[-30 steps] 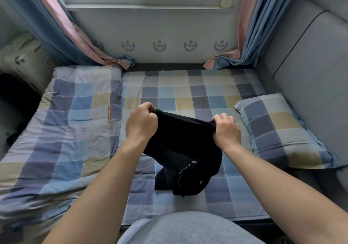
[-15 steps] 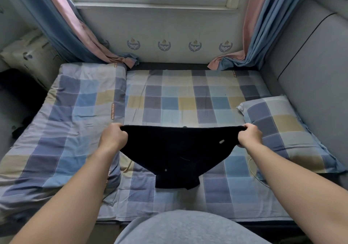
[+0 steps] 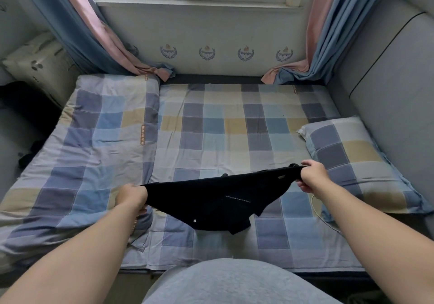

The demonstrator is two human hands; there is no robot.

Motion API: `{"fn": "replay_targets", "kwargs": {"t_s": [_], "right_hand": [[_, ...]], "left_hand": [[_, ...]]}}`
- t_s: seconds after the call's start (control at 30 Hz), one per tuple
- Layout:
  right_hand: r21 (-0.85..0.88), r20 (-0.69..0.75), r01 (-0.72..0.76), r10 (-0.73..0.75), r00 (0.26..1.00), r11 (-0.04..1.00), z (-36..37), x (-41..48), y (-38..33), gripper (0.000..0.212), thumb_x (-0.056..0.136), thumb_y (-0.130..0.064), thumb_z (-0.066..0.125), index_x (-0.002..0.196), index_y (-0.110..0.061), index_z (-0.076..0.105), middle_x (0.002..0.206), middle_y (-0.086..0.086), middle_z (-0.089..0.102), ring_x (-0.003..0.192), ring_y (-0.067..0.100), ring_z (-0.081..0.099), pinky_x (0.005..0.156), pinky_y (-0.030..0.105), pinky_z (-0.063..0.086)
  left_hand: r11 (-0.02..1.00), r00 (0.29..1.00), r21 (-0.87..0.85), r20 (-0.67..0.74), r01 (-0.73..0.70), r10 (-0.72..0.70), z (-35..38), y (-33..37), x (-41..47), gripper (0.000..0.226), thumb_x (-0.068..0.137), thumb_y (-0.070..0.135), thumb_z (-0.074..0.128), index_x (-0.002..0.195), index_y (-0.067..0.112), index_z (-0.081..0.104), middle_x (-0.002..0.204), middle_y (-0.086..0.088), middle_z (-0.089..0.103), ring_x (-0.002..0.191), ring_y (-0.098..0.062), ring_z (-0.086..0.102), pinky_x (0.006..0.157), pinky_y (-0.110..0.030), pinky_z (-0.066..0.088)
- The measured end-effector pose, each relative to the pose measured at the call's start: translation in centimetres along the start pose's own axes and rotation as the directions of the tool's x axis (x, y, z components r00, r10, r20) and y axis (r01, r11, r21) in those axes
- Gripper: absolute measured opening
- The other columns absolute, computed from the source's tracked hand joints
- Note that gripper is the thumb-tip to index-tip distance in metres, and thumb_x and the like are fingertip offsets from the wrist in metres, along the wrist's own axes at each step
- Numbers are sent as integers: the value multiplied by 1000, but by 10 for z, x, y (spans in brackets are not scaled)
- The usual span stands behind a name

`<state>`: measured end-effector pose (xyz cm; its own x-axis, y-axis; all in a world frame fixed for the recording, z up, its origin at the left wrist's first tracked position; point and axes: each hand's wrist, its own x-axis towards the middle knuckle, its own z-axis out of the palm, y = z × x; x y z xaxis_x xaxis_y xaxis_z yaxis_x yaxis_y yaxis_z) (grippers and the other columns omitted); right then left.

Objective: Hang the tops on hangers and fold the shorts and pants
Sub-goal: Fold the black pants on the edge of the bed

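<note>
I hold the black shorts (image 3: 211, 200) stretched by the waistband above the checked bed (image 3: 225, 125), my left hand (image 3: 131, 197) clenched on one end and my right hand (image 3: 313, 177) pinching the other, slightly higher. To fold them well I judge I should level both ends, keep the band taut, and lay them flat on the sheet before doubling them over.

Matt black cloth shorts (image 3: 211, 200); smooth checked cotton-like sheet (image 3: 223, 125).
</note>
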<state>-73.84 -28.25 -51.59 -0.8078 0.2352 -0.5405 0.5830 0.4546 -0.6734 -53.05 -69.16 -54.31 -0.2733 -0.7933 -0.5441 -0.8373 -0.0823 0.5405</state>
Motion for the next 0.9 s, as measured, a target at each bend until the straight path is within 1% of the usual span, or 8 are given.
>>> {"fn": "replay_targets", "kwargs": {"t_s": [0.07, 0.17, 0.27, 0.37, 0.43, 0.6, 0.8, 0.9], "right_hand": [[197, 82, -187, 174, 981, 962, 6, -2, -2, 30, 100, -4, 36, 111, -22, 57, 64, 14, 59, 38, 15, 47, 31, 14, 35], [331, 307, -442, 348, 886, 834, 6, 2, -2, 29, 107, -13, 39, 83, -8, 55, 45, 4, 56, 26, 8, 46, 27, 12, 33], [425, 410, -525, 360, 838, 737, 3, 4, 0, 31, 107, -13, 37, 82, -3, 53, 46, 7, 57, 31, 13, 55, 30, 15, 40], [486, 432, -527, 332, 838, 697, 3, 2, 0, 30, 107, -12, 35, 87, 0, 55, 51, 12, 62, 36, 19, 60, 34, 19, 47], [510, 458, -532, 311, 833, 676, 3, 1, -2, 32, 107, -12, 35, 87, 1, 57, 54, 12, 64, 39, 20, 63, 37, 21, 49], [556, 512, -540, 251, 821, 632, 4, -4, -10, 36, 107, -16, 36, 86, -1, 61, 61, 10, 68, 46, 21, 67, 39, 23, 52], [527, 531, -515, 211, 820, 676, 3, -9, -24, 35, 107, -15, 33, 98, 4, 62, 75, 14, 73, 60, 24, 73, 46, 25, 56], [527, 536, -469, 151, 830, 709, -2, -10, -33, 25, 100, -6, 37, 110, 1, 59, 94, 15, 77, 85, 26, 75, 54, 27, 58]], "left_hand": [[946, 972, -231, 112, 226, -204, 5, -1, -6, 13, 96, 4, 43, 91, 0, 55, 73, -21, 56, 55, -30, 54, 48, -33, 51], [868, 909, -315, 298, 383, -293, 6, -4, -3, 24, 102, 15, 35, 87, 5, 50, 73, -16, 58, 52, -26, 57, 36, -34, 52], [766, 816, -367, 470, 527, -336, 1, -3, 2, 28, 105, 14, 29, 92, 2, 51, 75, -10, 59, 36, -18, 60, 33, -32, 51], [618, 742, -469, 596, 631, -306, -1, 2, 3, 32, 107, 12, 26, 91, -1, 51, 58, -9, 60, 32, -15, 57, 31, -30, 50], [532, 719, -525, 643, 665, -263, -2, 7, 2, 33, 108, 13, 26, 90, -1, 50, 55, -10, 59, 32, -16, 57, 33, -32, 51], [350, 691, -615, 707, 706, -150, -2, 22, 4, 30, 109, 16, 27, 99, 1, 51, 81, -6, 59, 41, -17, 61, 57, -38, 60], [209, 759, -737, 650, 642, -37, -2, 46, 8, 25, 108, 13, 28, 106, 2, 50, 85, -9, 57, 62, -10, 57, 84, -34, 53], [210, 778, -765, 628, 609, 27, -7, 52, 6, 17, 101, 10, 36, 101, 2, 51, 91, -12, 58, 76, -16, 61, 83, -37, 51]]}}
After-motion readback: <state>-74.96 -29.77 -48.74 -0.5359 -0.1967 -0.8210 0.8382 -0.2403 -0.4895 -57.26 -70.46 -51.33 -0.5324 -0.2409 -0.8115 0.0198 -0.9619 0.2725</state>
